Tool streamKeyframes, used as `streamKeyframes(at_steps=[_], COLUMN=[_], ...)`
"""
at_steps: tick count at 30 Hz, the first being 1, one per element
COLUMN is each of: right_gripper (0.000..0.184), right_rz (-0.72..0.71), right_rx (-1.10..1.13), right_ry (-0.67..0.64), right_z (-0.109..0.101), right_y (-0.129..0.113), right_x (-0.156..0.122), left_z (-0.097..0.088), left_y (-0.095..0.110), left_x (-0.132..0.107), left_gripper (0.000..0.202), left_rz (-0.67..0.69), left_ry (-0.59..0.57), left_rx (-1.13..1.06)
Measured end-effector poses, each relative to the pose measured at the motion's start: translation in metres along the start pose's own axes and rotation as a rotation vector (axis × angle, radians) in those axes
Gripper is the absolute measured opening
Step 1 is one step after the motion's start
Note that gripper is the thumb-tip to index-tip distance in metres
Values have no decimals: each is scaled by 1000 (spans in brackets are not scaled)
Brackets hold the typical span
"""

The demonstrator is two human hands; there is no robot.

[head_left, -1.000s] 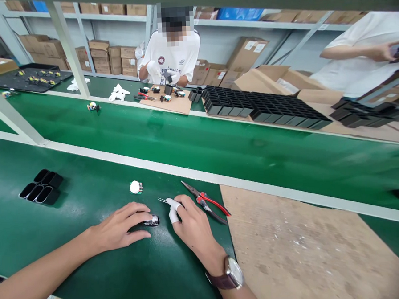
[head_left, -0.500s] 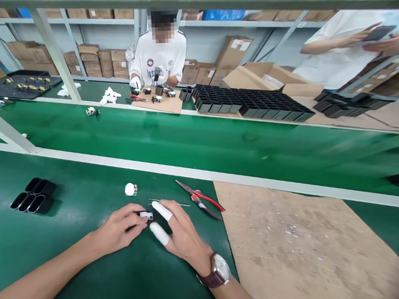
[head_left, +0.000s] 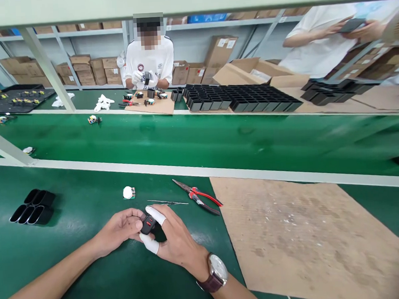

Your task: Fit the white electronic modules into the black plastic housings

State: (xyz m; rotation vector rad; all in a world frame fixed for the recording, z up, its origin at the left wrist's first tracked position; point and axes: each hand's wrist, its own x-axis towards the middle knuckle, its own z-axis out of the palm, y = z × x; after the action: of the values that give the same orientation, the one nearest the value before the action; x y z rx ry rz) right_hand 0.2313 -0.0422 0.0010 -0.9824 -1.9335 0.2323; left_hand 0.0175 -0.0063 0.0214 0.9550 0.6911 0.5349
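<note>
A small black plastic casing with red slots (head_left: 147, 224) is held between both hands, low over the green bench. My left hand (head_left: 120, 230) pinches its left side with thumb and fingers. On its right side, my right hand (head_left: 179, 237) closes thumb and index finger around it; both wear white finger cots. Just beyond the hands lie thin metal tweezers (head_left: 169, 202). A small circuit board with a round white top (head_left: 128, 192) sits behind my left hand. Red-and-black long-nose pliers (head_left: 200, 197) rest to the right, their jaws pointing away.
Several black sleeves (head_left: 33, 207) stand at the left. A worn cardboard sheet (head_left: 291, 234) covers the right side. Beyond the white rail (head_left: 120, 169) runs a green belt (head_left: 185, 139) carrying small circuit boards. Across it, a co-worker (head_left: 149, 58) handles a black part beside rows of black casings (head_left: 240, 98).
The casing has been turned, so its face with red slots now shows instead of a pale side. My right fingers have moved left onto it. The co-worker's hands have come together.
</note>
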Motion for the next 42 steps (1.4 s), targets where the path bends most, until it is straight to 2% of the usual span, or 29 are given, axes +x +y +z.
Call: streamKeyframes(at_steps=[6,10,13,15,18,22,24,27,31,33,36,40,42], right_gripper=[64,66,66,54,39,38,38,39,36,37,36,35,37], right_rz=[-17,-47,-23,21,33,3,-23,-82,-166,-198,-219,-220,-212], right_rx=[5,-67,-239,-373,-546,-702,-732,-757,-696,-643,-575,-509,-494], right_ry=[2,-111,-188,-186,-180,-137,-94,-37,-9,-5,-6,-26,-47], right_z=[3,-7,-19,-24,-22,-15,-14,-15,-14,-11,-4,5,8], right_y=[-2,7,24,38,57,68,71,74,75,72,68,60,57], right_x=[1,6,10,10,8,2,0,-1,-1,-2,-4,-7,-6], left_z=[3,-1,-14,-32,-70,-127,-149,-166,-174,-180,-200,-234,-247], left_y=[1,-2,6,22,61,111,123,122,107,108,127,164,174], left_x=[2,6,12,20,42,79,93,101,91,78,52,17,3], left_gripper=[41,41,40,37,31,24,23,29,38,40,38,38,38], left_rz=[24,145,305,414,489,450,396,318,273,258,191,23,-57], left_ry=[45,191,334,470,704,946,1032,1075,1052,1045,1077,1189,1225], left_rx=[61,144,307,556,941,1109,1178,1277,1432,1511,1592,1604,1587])
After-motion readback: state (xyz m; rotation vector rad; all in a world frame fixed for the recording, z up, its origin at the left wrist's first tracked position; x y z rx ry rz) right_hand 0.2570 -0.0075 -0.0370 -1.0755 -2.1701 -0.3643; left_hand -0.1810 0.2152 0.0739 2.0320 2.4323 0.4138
